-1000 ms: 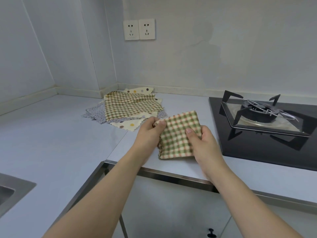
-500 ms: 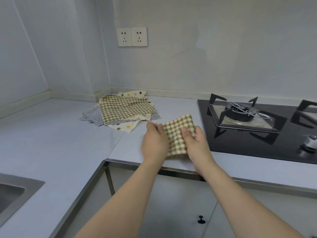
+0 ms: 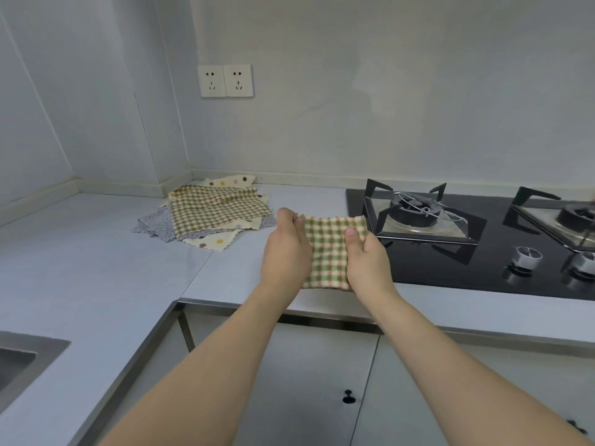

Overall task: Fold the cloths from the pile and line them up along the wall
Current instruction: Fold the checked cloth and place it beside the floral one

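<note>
Hands: left (image 3: 285, 249) | right (image 3: 365, 260) | both pinch checked cloth (image 3: 326, 249) | pile (image 3: 209, 210) beside

You've got no readable text, labels, brands or numbers here: nothing legible on the wall sockets (image 3: 225, 80), hob knobs (image 3: 528, 256) or cloths.

My view: pale grey-white painted walls (image 3: 386, 91) meet in a corner at 11 o'clock. A double white wall socket (image 3: 225, 80) at 12. A light grey L-shaped countertop (image 3: 80, 252) below. A black glass gas hob (image 3: 483, 249) at 2 o'clock. A steel sink (image 3: 19, 358) at 8. Grey cabinet doors (image 3: 322, 381) with black knobs at 6.
</note>
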Demonstrator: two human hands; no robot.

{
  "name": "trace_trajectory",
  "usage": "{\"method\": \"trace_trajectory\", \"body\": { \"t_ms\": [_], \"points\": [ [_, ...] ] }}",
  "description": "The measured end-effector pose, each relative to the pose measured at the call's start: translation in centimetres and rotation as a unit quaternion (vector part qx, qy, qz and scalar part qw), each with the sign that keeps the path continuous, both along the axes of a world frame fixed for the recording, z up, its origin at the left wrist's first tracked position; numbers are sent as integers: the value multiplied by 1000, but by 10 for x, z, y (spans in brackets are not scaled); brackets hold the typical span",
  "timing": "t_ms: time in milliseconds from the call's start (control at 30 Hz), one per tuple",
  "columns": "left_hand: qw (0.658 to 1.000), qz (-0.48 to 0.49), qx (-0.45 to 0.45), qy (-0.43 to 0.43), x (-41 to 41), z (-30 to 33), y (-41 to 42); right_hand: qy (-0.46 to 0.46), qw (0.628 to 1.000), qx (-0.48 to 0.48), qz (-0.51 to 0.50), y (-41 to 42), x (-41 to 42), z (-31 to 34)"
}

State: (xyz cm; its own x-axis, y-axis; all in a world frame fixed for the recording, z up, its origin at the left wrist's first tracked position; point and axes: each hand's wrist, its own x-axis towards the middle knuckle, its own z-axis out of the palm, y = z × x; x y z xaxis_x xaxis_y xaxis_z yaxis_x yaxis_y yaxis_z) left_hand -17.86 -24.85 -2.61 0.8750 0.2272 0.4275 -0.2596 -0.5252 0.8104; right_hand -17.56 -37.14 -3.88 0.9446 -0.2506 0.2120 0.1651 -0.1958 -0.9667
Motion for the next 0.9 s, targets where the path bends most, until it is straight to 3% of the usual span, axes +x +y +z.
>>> {"method": "trace_trajectory", "body": {
  "t_ms": [200, 333, 600, 733, 900],
  "points": [
    [998, -2, 3, 56, 75, -7, -8, 12, 999, -14, -27, -4, 64, -2],
    [996, -12, -6, 91, 104, 41, -23, 59, 998, 25, -23, -16, 86, 49],
    [976, -68, 23, 206, 77, 163, -73, 211, 973, 87, -42, -70, 36, 173],
    [972, -97, 43, 210, 78, 179, -124, 233, 965, 87, -80, -120, 27, 188],
    [954, -178, -10, 242, 82, 175, -213, 224, 962, 109, -115, -214, 24, 195]
  ]
}}
